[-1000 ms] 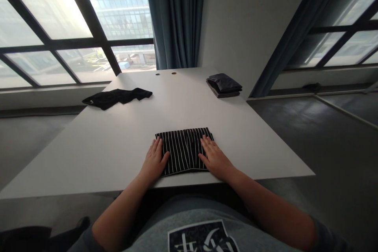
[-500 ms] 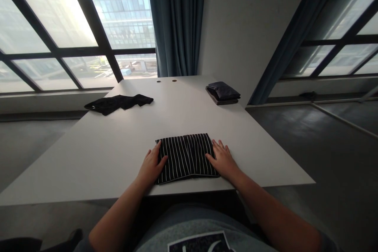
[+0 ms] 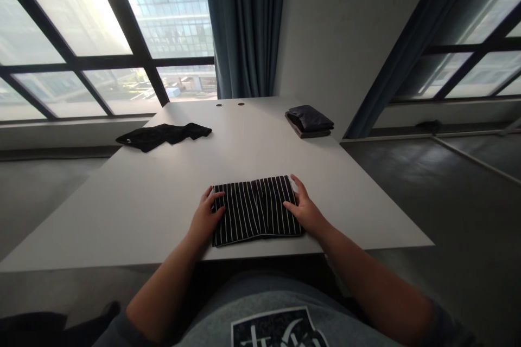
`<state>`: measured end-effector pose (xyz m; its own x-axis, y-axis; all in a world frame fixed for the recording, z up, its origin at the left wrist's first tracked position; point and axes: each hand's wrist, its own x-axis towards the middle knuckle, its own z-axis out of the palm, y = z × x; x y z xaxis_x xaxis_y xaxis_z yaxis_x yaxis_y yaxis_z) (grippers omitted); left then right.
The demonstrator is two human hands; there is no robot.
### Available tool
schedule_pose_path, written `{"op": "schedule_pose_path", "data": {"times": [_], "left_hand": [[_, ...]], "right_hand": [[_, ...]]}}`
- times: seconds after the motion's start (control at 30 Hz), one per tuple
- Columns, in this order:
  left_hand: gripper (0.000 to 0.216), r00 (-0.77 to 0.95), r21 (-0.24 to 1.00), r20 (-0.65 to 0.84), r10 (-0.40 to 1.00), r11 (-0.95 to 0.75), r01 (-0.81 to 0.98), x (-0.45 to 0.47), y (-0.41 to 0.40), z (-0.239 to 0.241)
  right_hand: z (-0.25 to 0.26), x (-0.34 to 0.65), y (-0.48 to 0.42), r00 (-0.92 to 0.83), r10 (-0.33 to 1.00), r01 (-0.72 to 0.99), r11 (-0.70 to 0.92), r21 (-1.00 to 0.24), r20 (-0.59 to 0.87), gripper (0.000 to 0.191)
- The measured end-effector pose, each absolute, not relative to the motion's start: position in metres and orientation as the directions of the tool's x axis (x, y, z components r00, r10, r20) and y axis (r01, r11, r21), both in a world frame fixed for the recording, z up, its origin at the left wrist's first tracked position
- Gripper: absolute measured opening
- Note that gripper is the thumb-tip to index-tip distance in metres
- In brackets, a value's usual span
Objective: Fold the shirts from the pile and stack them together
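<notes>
A folded black garment with white stripes (image 3: 256,210) lies near the front edge of the white table (image 3: 134,217). At its left edge is my left hand (image 3: 205,214), thumb and a finger on top and other fingers along the side. My right hand (image 3: 307,211) takes the opposite edge, its thumb on the cloth and its index finger raised by the far corner. Some fingertips of the right hand are hidden at the cloth's edge.
A crumpled black cloth (image 3: 165,135) lies at the table's far left. Toward the back right sits a small stack of dark folded clothes (image 3: 309,119). Two round cable holes are at the back edge, before a blue curtain (image 3: 244,27) and windows.
My fingers, laid flat along the garment's sides before, have now bent in around its edges. The view has tilted slightly. The other clothes stay in place.
</notes>
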<state>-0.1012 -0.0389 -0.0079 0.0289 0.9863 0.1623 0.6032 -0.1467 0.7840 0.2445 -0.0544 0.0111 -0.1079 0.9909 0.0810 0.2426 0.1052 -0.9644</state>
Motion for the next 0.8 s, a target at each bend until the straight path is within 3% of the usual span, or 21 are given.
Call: {"op": "schedule_pose_path", "data": {"times": [0.17, 0.37, 0.53, 0.8], "left_hand": [[0.039, 0.055, 0.724, 0.198, 0.979, -0.183, 0.665, -0.1, -0.039, -0.009], [0.037, 0.057, 0.746, 0.212, 0.976, -0.199, 0.635, -0.095, -0.042, -0.013], [0.036, 0.019, 0.796, 0.235, 0.972, -0.204, 0.57, -0.099, -0.044, -0.011], [0.052, 0.09, 0.531, 0.348, 0.933, -0.275, 0.802, -0.102, -0.044, -0.027]], "right_hand": [[0.021, 0.255, -0.037, -0.266, 0.964, 0.422, 0.13, -0.897, 0.015, 0.066], [0.038, 0.258, -0.004, -0.315, 0.948, 0.506, 0.14, -0.851, -0.031, 0.077], [0.065, 0.261, 0.035, -0.439, 0.898, 0.608, 0.314, -0.73, 0.021, 0.078], [0.104, 0.277, 0.124, -0.613, 0.787, 0.675, 0.563, -0.477, 0.061, 0.081]]}}
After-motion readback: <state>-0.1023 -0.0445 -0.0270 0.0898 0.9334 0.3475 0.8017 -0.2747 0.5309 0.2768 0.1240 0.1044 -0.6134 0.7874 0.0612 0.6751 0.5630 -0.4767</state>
